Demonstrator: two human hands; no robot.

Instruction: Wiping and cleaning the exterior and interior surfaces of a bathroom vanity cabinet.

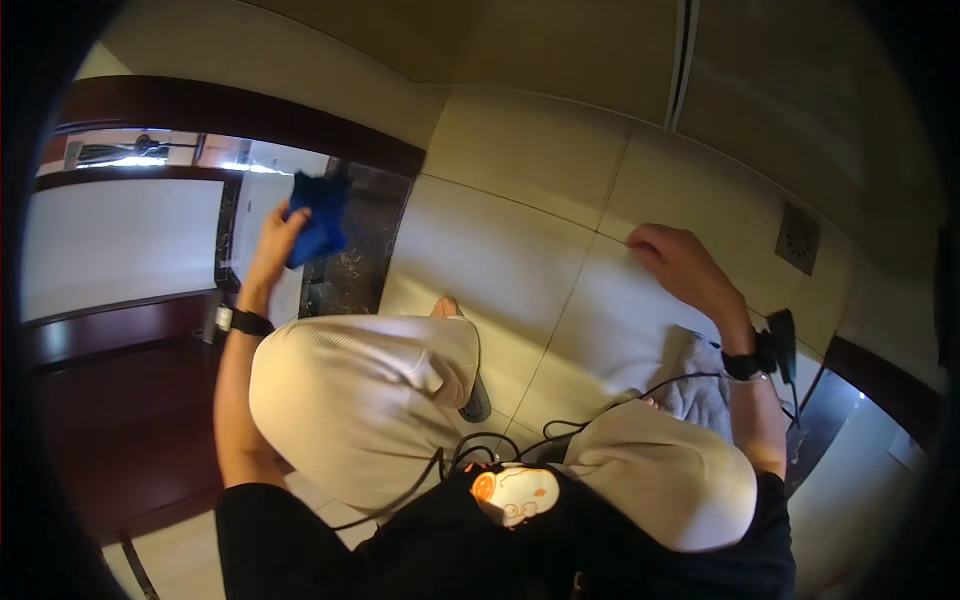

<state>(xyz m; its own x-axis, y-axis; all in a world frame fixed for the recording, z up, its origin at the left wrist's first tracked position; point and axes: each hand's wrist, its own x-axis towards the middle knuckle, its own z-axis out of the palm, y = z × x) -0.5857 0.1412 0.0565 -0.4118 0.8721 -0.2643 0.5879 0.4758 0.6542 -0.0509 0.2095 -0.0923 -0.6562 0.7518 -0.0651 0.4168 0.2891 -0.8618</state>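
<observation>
My left hand [279, 244] grips a blue cloth [319, 225], thumb on top, held out beside a dark wooden door frame and above a dark marbled threshold [360, 232]. The cloth's upper edge is dark and blurred. Over the pale floor tiles [487, 225] hangs my right hand [679, 259], palm down with its fingers bent. Its fingertips are partly hidden and blurred, and no object shows in it. A grey towel [697, 382] lies beyond my right knee, partly covered by the forearm.
A square metal floor drain [799, 238] is set in the tiles at right. Black cables [480, 442] loop across my lap and reach the right wrist's black device [772, 349]. Dark wooden door frame [247, 112] borders the left opening. A glossy dark red panel [135, 420] stands lower left.
</observation>
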